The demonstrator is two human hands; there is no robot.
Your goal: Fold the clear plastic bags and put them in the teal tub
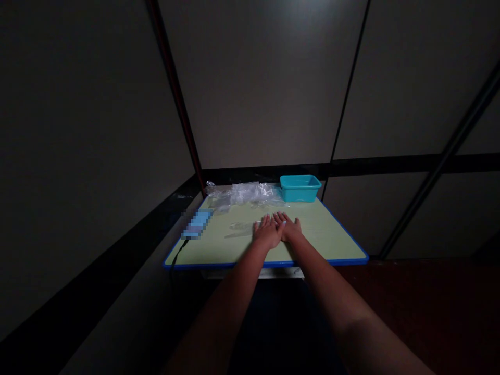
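Note:
Both hands lie flat side by side on a thin clear plastic bag spread on the pale yellow-green table. My left hand has its fingers stretched forward and its thumb out toward the right hand. Close beside it, my right hand rests with fingers spread and pointing away from me. The bag shows to the left of the left hand; the part under the palms is hidden. Neither hand grips anything.
A heap of crumpled clear plastic bags lies along the table's back edge. To its right stands a turquoise plastic basket. A pixelated flat device with a dark cord lies at the left edge. Walls rise behind and at left.

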